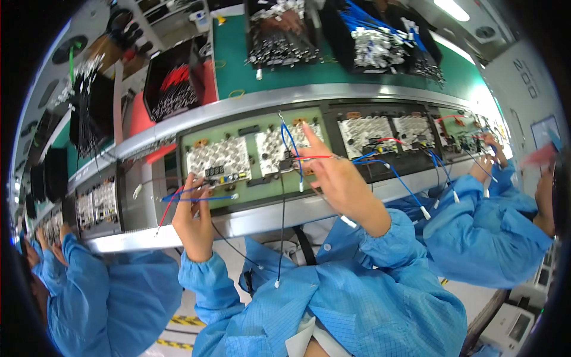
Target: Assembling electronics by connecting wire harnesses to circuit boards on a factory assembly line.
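My left hand [193, 223] is at the front edge of a green fixture [253, 189]. Its fingers pinch a few thin wires, with a blue wire [217, 197] and a red wire [164, 217] sticking out to either side. Over the right part of the fixture is my right hand [339, 184], index finger raised, with a red wire [315, 157] between its fingers. A looped blue wire [289, 140] stands beside that index finger. Two white circuit boards lie in the fixture: the left board [208, 156] carries a small black display, and the right board [270, 146] is partly covered by my hand.
Beyond the metal rail [357, 91], black bins hold bundled wires: black ones [285, 53], blue ones [380, 44] and red ones [178, 80]. More boards [366, 134] sit along the line to the right. Co-workers in blue smocks work at the right [488, 220] and left [113, 291].
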